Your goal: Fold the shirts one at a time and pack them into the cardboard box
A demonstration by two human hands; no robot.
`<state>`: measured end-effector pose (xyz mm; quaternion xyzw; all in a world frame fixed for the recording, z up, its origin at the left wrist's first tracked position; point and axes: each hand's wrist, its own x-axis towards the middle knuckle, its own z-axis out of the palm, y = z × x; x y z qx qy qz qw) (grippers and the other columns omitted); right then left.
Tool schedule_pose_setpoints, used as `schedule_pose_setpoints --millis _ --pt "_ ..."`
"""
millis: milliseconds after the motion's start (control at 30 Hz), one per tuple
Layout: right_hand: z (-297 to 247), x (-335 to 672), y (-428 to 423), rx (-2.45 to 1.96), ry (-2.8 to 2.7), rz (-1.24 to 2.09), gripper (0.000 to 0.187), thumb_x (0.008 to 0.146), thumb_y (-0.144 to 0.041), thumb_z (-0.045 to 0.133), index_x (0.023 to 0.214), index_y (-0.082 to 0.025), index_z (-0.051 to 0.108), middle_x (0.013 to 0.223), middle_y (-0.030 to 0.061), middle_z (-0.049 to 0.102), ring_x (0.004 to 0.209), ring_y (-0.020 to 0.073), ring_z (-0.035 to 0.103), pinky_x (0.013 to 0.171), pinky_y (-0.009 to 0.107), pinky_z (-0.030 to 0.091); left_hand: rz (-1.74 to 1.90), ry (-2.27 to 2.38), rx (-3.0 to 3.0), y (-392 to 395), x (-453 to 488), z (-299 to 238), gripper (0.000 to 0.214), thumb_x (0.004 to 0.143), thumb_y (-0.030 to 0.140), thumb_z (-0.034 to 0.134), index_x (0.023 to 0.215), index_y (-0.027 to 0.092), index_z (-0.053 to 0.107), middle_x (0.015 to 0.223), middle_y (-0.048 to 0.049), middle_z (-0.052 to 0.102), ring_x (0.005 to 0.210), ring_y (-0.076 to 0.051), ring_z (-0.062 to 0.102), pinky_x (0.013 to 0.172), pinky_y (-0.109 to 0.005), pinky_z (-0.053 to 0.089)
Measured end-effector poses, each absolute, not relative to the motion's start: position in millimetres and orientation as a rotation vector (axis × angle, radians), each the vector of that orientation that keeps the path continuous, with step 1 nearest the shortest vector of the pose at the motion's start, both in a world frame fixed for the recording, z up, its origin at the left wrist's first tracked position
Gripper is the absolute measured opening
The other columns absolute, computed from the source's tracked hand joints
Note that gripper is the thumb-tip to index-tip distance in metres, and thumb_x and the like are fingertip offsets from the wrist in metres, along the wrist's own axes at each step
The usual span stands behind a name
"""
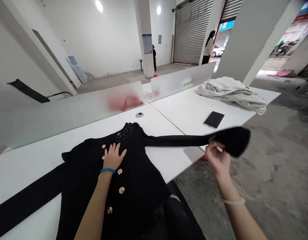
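A black knitted cardigan with round gold buttons (139, 180) lies face up at the near edge of the white table (39, 156), its hem hanging over that edge. The left hand (113, 156) rests open and flat on its chest, while the right hand (217, 156) grips the cuff of its long black sleeve (173, 140), held out taut past the table's near right corner. On the adjoining tabletop lie a flat black tablet (213, 119) and, near the far right corner, a crumpled white cloth (231, 91).
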<state>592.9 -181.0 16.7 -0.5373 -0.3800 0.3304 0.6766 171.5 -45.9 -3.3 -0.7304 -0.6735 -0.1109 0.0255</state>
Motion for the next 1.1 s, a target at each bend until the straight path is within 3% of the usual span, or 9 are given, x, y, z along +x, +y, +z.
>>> schedule_pose_setpoints --millis 100,333,433,533,633,700,833,967,1100 --pt "17 594 -144 -0.882 -0.667 0.742 0.052 0.081 -0.058 0.034 0.118 -0.032 0.06 0.142 -0.0019 0.043 0.138 0.0198 0.026 0.113 0.047 0.028 -0.393 -2.113 -2.214 -48 167 1 0.056 0.088 0.049 0.034 0.128 0.012 0.049 0.141 -0.0192 0.043 0.135 -0.037 0.029 0.107 -0.055 0.023" --pt "25 583 -106 -1.172 -1.06 0.731 0.041 0.085 -0.05 0.045 0.112 -0.023 0.062 0.114 0.0094 0.066 0.106 0.0241 0.062 0.099 0.048 0.042 -0.467 -2.151 -2.205 -50 163 8 0.04 0.086 0.046 0.038 0.102 0.013 0.055 0.114 -0.0167 0.062 0.126 -0.034 0.043 0.108 -0.05 0.023" --pt "33 575 -75 -1.47 -1.659 0.592 0.045 0.089 -0.049 0.041 0.119 -0.022 0.061 0.124 0.0103 0.061 0.118 0.0263 0.054 0.107 0.051 0.031 -0.431 -2.154 -2.157 -52 162 8 0.038 0.084 0.044 0.042 0.099 0.012 0.055 0.124 -0.0194 0.056 0.13 -0.037 0.036 0.109 -0.055 0.019" --pt "27 567 -42 -1.794 -2.134 0.579 0.051 0.092 -0.047 0.037 0.138 -0.027 0.044 0.147 0.0081 0.037 0.137 0.0316 0.026 0.108 0.062 0.015 -0.434 -2.154 -2.117 -55 159 10 0.034 0.083 0.043 0.044 0.091 0.013 0.057 0.134 -0.0211 0.048 0.136 -0.039 0.025 0.109 -0.058 0.014" --pt "19 560 -14 -2.07 -2.302 0.469 0.052 0.095 -0.041 0.031 0.145 -0.029 0.029 0.155 0.0067 0.017 0.141 0.0356 0.01 0.102 0.07 0.014 -0.502 -2.191 -2.116 -59 157 14 0.03 0.085 0.042 0.042 0.076 0.017 0.055 0.127 -0.0174 0.056 0.135 -0.037 0.027 0.109 -0.061 0.011" --pt "21 553 1 -2.141 -2.331 0.375 0.052 0.096 -0.037 0.026 0.146 -0.025 0.027 0.154 0.0115 0.017 0.139 0.0387 0.015 0.098 0.072 0.019 -0.565 -2.248 -2.122 -60 156 16 0.029 0.086 0.042 0.041 0.071 0.019 0.053 0.119 -0.0137 0.062 0.131 -0.035 0.036 0.108 -0.061 0.014" --pt "35 522 17 -2.055 -2.412 0.303 0.05 0.097 -0.037 0.024 0.137 -0.016 0.045 0.141 0.0205 0.041 0.131 0.0382 0.035 0.1 0.07 0.017 -0.714 -2.4 -2.091 -54 153 16 0.028 0.085 0.039 0.042 0.066 0.021 0.052 0.113 -0.0086 0.064 0.122 -0.03 0.047 0.108 -0.053 0.022" --pt "29 479 15 -1.701 -2.577 0.111 0.05 0.098 -0.042 0.023 0.145 -0.025 0.031 0.153 0.0089 0.023 0.141 0.0292 0.016 0.111 0.056 0.01 -0.772 -2.463 -2.095 -48 145 14 0.02 0.082 0.037 0.048 0.088 0.021 0.059 0.114 -0.0065 0.064 0.112 -0.024 0.055 0.096 -0.037 0.041" --pt "15 450 5 -1.888 -2.53 0.088 0.056 0.096 -0.048 0.026 0.147 -0.024 0.026 0.153 0.0141 0.022 0.138 0.0361 0.02 0.102 0.058 0.028 -0.733 -2.538 -2.118 -39 136 20 0.045 0.074 0.043 0.059 0.113 0.021 0.054 0.114 -0.0068 0.065 0.113 -0.025 0.055 0.09 -0.034 0.045"
